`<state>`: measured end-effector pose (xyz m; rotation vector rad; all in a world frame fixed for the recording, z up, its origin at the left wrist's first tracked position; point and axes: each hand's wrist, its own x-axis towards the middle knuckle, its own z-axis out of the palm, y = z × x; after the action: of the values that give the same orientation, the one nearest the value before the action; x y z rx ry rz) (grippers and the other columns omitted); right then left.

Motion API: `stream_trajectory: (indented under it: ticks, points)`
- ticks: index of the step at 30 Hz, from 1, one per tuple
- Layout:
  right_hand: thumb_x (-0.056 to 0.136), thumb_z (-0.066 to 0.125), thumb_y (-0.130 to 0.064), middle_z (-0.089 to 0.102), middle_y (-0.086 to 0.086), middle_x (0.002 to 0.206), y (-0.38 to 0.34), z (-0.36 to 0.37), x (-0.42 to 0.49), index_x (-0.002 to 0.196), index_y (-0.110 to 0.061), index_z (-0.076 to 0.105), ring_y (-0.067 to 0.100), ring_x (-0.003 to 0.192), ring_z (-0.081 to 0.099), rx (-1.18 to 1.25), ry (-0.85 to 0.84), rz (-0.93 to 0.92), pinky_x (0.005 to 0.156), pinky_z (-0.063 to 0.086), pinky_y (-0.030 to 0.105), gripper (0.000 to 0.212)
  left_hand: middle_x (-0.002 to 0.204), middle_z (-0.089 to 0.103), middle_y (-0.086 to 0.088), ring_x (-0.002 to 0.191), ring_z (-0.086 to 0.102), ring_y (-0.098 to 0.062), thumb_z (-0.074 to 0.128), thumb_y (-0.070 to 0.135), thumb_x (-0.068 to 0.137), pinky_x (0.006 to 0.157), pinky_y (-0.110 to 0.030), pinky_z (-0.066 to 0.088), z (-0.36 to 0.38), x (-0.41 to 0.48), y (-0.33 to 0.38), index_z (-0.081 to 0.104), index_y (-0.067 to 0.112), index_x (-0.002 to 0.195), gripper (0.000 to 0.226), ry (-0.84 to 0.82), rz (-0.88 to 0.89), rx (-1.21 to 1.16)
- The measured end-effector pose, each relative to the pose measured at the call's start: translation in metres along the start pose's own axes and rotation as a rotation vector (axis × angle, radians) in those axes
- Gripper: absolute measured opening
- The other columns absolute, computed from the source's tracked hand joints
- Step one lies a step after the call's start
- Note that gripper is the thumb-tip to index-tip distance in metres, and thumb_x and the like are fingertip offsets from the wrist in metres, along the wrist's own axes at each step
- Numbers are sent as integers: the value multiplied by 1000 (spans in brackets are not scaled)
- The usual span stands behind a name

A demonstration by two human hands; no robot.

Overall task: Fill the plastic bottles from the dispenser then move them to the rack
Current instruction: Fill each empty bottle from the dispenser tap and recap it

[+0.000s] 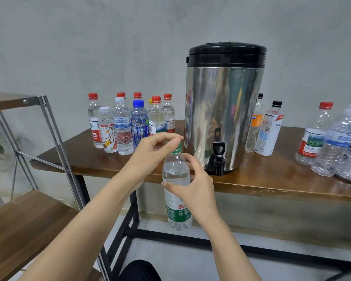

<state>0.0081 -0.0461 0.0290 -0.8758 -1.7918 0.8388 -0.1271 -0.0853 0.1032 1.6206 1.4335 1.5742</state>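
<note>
Head view, nearest first: the green-capped bottle [175, 175] hangs upright in the air just in front of the table [272, 179] edge, at about 6 o'clock of the frame. The right hand [197, 191] wraps its waist with curled fingers, and the left hand [150, 153] pinches the green cap [176, 148] between thumb and fingertips.

The risks, as I judge them:
- **Squeeze:** the wall is thin, so a hard grip with the cap loose would push water out of the neck.
- **Crooked cap:** a cross-threaded cap would leak on the rack [28, 226] at 8 o'clock.
- **Slip:** only floor lies below the bottle.

The bottle is clear and ribbed, with a green and white label, and water seems to reach its shoulder. Whether the cap is seated I cannot tell.

At the bottle's 2 o'clock is the steel dispenser's [223, 110] black tap [218, 157]. Capped bottles [128, 124] cluster at 11 o'clock, and more bottles [328, 142] stand at 3 o'clock.
</note>
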Motion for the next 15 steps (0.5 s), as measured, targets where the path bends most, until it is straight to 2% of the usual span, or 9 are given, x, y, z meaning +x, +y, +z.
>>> stream_trajectory:
  ticks: [2,6,10,13,15]
  points:
    - [61,90,-38,64,-30,105,0,2,1,116,-50,50,-5,101,60,2,-3,-4,88,53,31,69,101,74,11,92,65,1,64,16,93,74,-13,50,1,1,-4,72,20,105,15,68,8,-20]
    - [61,90,-36,67,-26,106,3,5,4,120,-44,53,-4,100,61,22,-16,-3,89,54,34,70,109,74,-1,100,68,-7,56,14,98,75,-14,50,-3,2,-6,64,14,121,25,-11,-50,-99]
    - [63,91,-32,66,-26,108,2,9,8,115,-52,51,-4,101,61,44,-28,-23,89,53,28,68,102,76,3,99,69,-5,60,15,95,74,-14,52,-1,4,-8,66,12,116,22,35,-4,-52]
    - [64,91,-25,67,-24,109,1,11,13,119,-42,56,-8,101,60,87,-69,-34,88,51,20,68,107,75,0,105,67,-8,57,14,97,77,-16,52,-5,9,-10,64,9,120,25,12,-11,-94]
    - [64,90,-21,68,-23,108,0,13,19,121,-38,58,-10,101,60,124,-100,-31,89,51,19,68,114,72,11,110,63,-3,47,25,102,83,-14,50,-7,9,-13,57,19,128,29,-12,-7,-92]
